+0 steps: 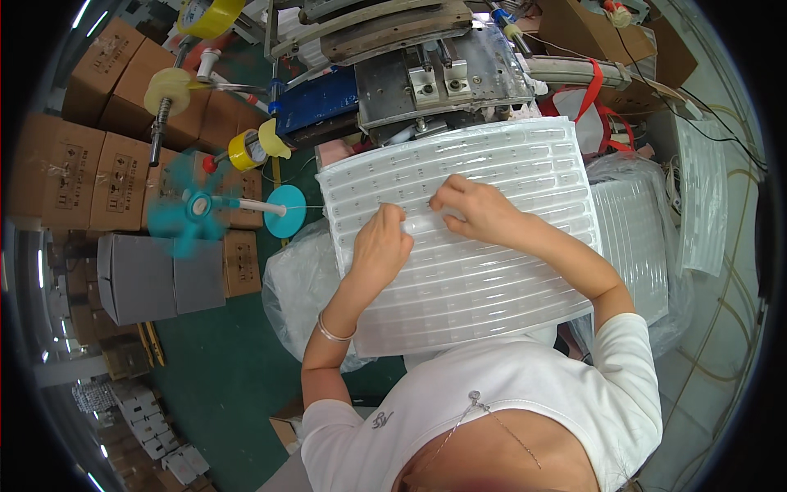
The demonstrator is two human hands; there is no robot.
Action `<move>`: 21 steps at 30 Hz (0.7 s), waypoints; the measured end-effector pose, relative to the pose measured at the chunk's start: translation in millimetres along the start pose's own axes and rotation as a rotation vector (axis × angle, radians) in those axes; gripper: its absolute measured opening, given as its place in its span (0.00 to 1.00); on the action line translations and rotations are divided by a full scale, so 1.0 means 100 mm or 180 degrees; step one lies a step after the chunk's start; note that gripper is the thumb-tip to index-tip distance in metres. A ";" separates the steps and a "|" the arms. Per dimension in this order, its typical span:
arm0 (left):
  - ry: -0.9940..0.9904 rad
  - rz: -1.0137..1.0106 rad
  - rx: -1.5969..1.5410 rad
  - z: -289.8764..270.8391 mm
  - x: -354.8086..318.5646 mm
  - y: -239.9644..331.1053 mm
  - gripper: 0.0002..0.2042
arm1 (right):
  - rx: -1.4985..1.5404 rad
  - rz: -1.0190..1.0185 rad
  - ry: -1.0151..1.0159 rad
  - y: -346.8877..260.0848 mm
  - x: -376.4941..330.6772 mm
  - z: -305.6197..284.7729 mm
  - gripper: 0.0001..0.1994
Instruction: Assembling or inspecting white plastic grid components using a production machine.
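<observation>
White plastic, a ribbed blister tray (475,271), lay flat across the person's lap with its long rows running left to right. Both hands rested on its middle: the left hand (382,244) with fingers curled, pinching at a row, and the right hand (474,209) just beside it, fingertips pressed down (equally near). Beyond stood a metal machine (426,78), tape rolls (246,149) and cardboard boxes (90,164).
</observation>
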State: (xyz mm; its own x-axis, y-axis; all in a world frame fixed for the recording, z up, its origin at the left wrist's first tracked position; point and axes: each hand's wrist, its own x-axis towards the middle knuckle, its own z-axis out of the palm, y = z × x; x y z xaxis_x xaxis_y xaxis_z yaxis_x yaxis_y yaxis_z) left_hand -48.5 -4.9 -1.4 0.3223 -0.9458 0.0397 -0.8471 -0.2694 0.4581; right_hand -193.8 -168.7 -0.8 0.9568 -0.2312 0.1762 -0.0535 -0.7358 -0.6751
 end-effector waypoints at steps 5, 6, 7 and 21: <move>0.0465 0.0972 0.0287 0.18 0.19 0.08 0.19 | 0.0520 0.0158 0.0892 -0.10 0.08 -0.24 0.09; 0.0454 0.0989 0.0284 0.20 0.19 0.06 0.19 | 0.0692 0.0181 0.1158 -0.09 0.08 -0.29 0.09; 0.0319 0.0901 0.0283 0.23 0.16 0.01 0.19 | 0.0691 0.0194 0.1171 -0.06 0.07 -0.34 0.09; 0.1418 -0.0568 -0.1327 -0.50 0.20 -0.36 0.12 | 0.0864 0.0519 0.1427 0.37 -0.03 -0.43 0.13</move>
State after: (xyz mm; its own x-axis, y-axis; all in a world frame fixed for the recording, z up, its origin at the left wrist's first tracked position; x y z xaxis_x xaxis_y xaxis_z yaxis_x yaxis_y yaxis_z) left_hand 9.7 -5.1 26.9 0.6643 -0.7026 0.2552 -0.5573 -0.2379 0.7955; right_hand -210.6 -223.2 4.5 0.7234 -0.6209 0.3018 -0.0586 -0.4908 -0.8693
